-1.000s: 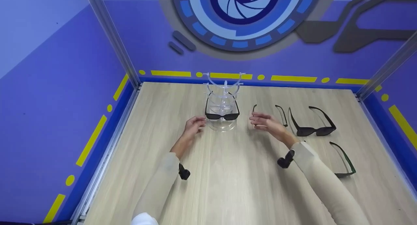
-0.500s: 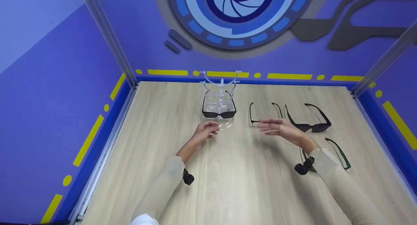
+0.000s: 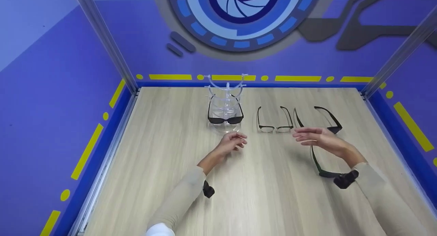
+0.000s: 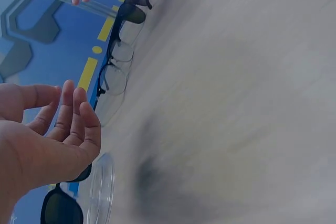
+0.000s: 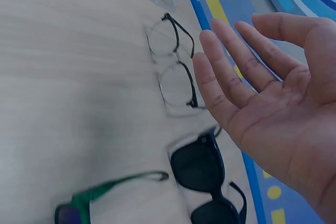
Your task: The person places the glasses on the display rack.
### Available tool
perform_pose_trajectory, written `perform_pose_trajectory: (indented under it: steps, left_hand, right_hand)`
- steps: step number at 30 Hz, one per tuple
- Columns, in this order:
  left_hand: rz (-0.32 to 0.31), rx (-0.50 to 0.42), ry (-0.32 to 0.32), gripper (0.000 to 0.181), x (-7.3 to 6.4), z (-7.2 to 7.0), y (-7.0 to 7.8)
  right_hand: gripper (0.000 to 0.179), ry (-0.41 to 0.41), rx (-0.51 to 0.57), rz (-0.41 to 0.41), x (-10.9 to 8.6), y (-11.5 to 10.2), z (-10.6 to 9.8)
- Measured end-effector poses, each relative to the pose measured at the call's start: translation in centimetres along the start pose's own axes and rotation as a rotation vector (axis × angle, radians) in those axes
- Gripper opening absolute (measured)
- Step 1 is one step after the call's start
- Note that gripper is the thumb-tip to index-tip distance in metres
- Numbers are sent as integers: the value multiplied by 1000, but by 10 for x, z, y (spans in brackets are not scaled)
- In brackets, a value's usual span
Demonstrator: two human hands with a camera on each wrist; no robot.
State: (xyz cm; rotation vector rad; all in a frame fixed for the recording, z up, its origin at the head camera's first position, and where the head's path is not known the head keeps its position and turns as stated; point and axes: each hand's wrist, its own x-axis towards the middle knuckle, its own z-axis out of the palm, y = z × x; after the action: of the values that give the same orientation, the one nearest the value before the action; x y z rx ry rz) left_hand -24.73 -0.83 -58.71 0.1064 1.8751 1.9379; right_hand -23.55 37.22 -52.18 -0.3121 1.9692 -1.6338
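Observation:
Black sunglasses sit on a low tier of a clear plastic display stand. Just in front of the stand's base hovers my left hand, fingers loosely bent and holding nothing. My right hand is over the right side of the table, fingers extended, nothing in its grasp. It partly covers larger black sunglasses in the head view. Clear-lens glasses with a dark upper frame lie between the stand and that hand. Nearer the front is a pair of green-framed sunglasses, partly hidden by the right wrist camera.
The wooden table is bounded by blue-purple panels at the back and sides. Metal posts stand at the back corners. A small black camera is strapped to the left wrist, another to the right.
My left hand has moved from the stand's left side to the front of it. My right hand has moved rightward, uncovering the clear-lens glasses and now overlapping the larger sunglasses.

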Motion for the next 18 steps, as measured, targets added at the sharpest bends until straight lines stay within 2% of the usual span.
perform_pose_trajectory:
  steps: [4,9,15,18]
  left_hand:
    - [-2,-19,-13,24,7,15,-3]
    - [-19,-46,-57,26,14,38,-11]
    - [-48,-53,-118,30,16,69,-25]
    - [-64,-58,-152,31,16,84,-27]
  right_hand:
    - [50,2,32,-35,-18,10,-19]
    - [45,-34,93,-128,-47,25,-45]
    - [45,-45,218,-192,-79,41,-73]
    - [46,-24,260,-203,-92,50,-85]
